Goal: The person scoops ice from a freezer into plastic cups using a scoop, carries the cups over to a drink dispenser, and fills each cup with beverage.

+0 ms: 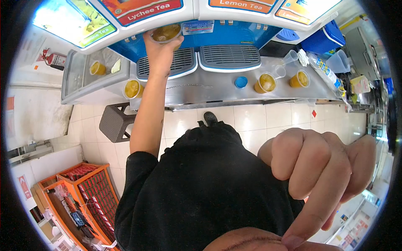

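My left hand [161,52] is wrapped round a clear cup of yellow drink with ice [166,33], held up under the blue front of the drink dispenser, above the left drip tray [179,62]. My right hand [318,167] is raised close to the camera at the right, its fingers curled and the index finger reaching down to the skin at the bottom edge. Whether anything is between those fingertips is hidden. Other yellow drinks stand on the steel counter [188,92]: one cup [133,89] at the left, two cups [265,83] [300,79] at the right.
A blue lid [240,82] lies on the counter. Empty clear cups [289,57] and a plastic sleeve [322,69] are at the right. Another drink [98,68] sits on the freezer at the left. A dark stool [115,123] stands below, near an orange shelf [83,196].
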`<state>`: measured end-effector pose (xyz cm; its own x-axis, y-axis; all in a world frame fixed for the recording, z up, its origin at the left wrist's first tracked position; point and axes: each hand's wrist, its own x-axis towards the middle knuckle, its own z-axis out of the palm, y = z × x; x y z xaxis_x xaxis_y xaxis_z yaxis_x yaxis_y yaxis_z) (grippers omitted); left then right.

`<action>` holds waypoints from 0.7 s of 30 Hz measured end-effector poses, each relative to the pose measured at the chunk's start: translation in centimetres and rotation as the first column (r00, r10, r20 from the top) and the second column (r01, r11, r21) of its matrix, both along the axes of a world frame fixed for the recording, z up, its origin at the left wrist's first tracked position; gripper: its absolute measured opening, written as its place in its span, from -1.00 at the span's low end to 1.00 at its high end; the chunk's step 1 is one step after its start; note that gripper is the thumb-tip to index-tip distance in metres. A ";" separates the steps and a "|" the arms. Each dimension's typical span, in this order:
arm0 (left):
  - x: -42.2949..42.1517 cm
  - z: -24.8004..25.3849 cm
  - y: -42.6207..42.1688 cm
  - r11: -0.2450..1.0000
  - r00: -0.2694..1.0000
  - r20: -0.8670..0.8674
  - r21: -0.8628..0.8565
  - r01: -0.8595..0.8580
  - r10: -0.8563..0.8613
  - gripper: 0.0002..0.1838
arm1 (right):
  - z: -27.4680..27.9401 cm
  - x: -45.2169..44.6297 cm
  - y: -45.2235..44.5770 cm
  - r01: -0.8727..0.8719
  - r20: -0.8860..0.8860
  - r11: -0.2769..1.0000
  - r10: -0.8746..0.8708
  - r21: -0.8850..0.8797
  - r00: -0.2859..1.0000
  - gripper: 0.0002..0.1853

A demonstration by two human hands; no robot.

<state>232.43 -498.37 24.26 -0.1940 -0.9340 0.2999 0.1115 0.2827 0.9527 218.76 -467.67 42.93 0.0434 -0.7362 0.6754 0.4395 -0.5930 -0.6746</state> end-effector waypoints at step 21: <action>0.4 -0.2 1.5 0.998 0.996 0.067 0.032 -0.058 0.056 -0.02 | -12.3 -9.6 1.5 0.666 0.299 0.742 -0.655 0.082 0.693 -0.59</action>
<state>232.85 -496.87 24.08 -0.1589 -0.9535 0.2561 0.0326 0.2542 0.9666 209.12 -466.16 30.66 -0.6462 -0.4783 0.5947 0.0960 -0.8240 -0.5584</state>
